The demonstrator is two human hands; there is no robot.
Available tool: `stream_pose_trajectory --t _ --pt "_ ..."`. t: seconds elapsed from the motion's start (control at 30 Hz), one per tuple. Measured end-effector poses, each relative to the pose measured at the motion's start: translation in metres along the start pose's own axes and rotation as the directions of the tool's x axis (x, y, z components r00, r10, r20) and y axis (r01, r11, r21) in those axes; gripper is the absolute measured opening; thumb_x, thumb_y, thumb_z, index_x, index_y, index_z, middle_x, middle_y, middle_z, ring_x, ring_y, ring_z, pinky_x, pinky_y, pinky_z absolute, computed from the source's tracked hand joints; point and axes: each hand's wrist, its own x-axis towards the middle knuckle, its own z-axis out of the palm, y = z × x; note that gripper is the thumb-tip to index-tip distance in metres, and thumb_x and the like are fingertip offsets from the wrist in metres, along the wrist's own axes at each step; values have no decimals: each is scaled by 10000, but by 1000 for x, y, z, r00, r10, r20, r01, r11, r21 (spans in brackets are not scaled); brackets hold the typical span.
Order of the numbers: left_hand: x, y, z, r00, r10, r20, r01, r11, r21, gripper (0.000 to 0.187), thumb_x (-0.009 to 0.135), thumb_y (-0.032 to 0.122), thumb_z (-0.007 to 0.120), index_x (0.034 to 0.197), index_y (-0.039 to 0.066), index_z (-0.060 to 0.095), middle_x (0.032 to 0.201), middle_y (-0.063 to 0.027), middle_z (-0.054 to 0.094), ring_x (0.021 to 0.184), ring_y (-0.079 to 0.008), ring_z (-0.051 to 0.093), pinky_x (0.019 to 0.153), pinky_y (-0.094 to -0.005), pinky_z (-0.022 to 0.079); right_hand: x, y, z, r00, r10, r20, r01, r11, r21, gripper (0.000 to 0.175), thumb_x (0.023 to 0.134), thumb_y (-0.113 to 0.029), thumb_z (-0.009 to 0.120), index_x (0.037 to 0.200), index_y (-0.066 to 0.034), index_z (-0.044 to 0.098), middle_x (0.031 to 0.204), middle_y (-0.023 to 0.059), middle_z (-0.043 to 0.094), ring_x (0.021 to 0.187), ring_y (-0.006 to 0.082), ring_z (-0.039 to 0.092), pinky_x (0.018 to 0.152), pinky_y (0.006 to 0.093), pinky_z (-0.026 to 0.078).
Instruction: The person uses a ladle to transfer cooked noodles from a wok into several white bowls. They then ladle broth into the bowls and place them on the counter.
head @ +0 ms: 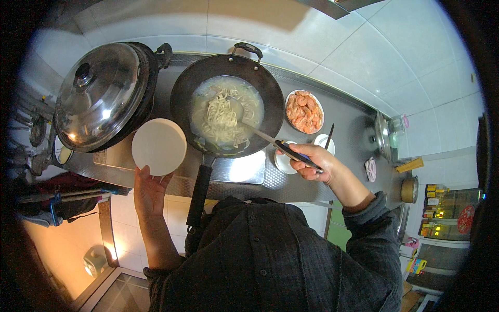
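Note:
My left hand [151,191] grips the near rim of a white bowl [159,147], thumb on the inside, just left of the wok. No food shows in the bowl. In my right hand [312,160] is the dark handle of a metal ladle [259,132]. Its head sits in the wok [179,97] among noodles [220,113] in a pale, cloudy broth [253,99]. The wok's long black handle [199,195] points toward my body, and a loop handle [248,48] rises at the far side.
A second pan with a domed lid [103,101] stands at the left. To the wok's right are a plate of shrimp [305,112], a small white dish [285,165] under my right hand, and another dish [329,142] with a dark stick across it. Farther right lies a cloth [370,169].

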Motion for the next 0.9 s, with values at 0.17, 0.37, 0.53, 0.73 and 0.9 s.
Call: stream_pose_trajectory --t 0.17,0.37,0.53,0.73,0.9 --pt "1 1 0 1000 -7 -16 7 1000 12 603 830 248 631 1333 66 354 1272 -185 452 1135 -303 510 899 -463 499 -8 -7 3 999 40 21 -41 999 35 339 976 -336 410 1156 -79 537 590 -14 441 350 30 330 285 184 223" --pt "2 0 -2 1000 -7 -14 7 1000 0 592 832 246 626 1329 64 362 1276 -180 452 1142 -302 508 893 -466 503 -15 -10 16 960 -167 -227 54 900 -432 312 953 -336 477 1095 -64 537 567 -24 461 343 40 383 287 182 269" --pt "1 -1 -2 1000 2 7 -2 1000 12 590 827 252 629 1323 64 369 1271 -177 456 1143 -299 505 902 -468 495 -1 4 28 895 -319 -313 -125 493 -861 346 918 -348 520 1029 -23 552 582 73 570 447 190 566 438 321 458" --pt "-2 0 0 1000 1 -26 0 1000 30 598 826 251 623 1332 66 363 1265 -182 456 1141 -302 497 895 -463 500 5 28 32 865 -498 -55 -23 71 -997 347 907 -314 509 1036 6 547 710 248 610 678 406 616 626 467 496" --pt "-1 -2 -5 1000 -7 -12 7 1000 -7 571 856 239 581 1343 57 344 1302 -182 440 1156 -315 493 896 -455 506 10 25 22 983 -33 -181 -35 934 -357 325 930 -352 517 1074 -61 542 601 4 501 356 56 414 308 205 311"
